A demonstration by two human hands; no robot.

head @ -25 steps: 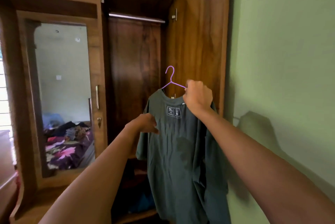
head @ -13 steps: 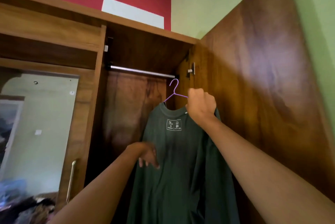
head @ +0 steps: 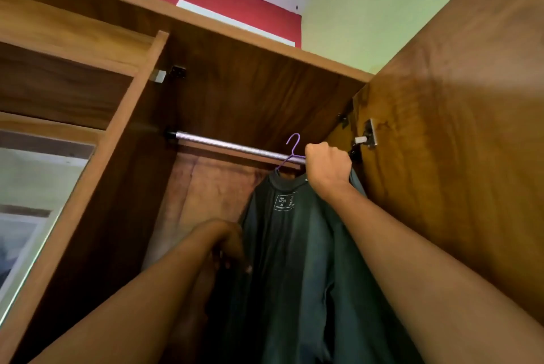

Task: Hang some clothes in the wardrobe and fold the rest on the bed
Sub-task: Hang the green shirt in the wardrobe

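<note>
A dark green T-shirt (head: 294,260) hangs on a purple wire hanger (head: 293,149). My right hand (head: 328,165) grips the hanger's right shoulder together with the shirt's collar, high inside the wardrobe. The hanger's hook stands in front of the metal rail (head: 232,146), near its right end; whether it rests on the rail I cannot tell. My left hand (head: 229,241) is lower, beside the shirt's left edge, fingers loosely curled and blurred, holding nothing that I can see.
The open wardrobe door (head: 456,157) stands close on the right, with a hinge (head: 366,137) near my right hand. A mirrored door (head: 35,210) is at the left. The wardrobe's top panel (head: 250,78) is just above the rail.
My right hand has lifted the hanger and shirt up to the rail. My left hand has let go of the shirt and dropped lower. The view has tilted upward.
</note>
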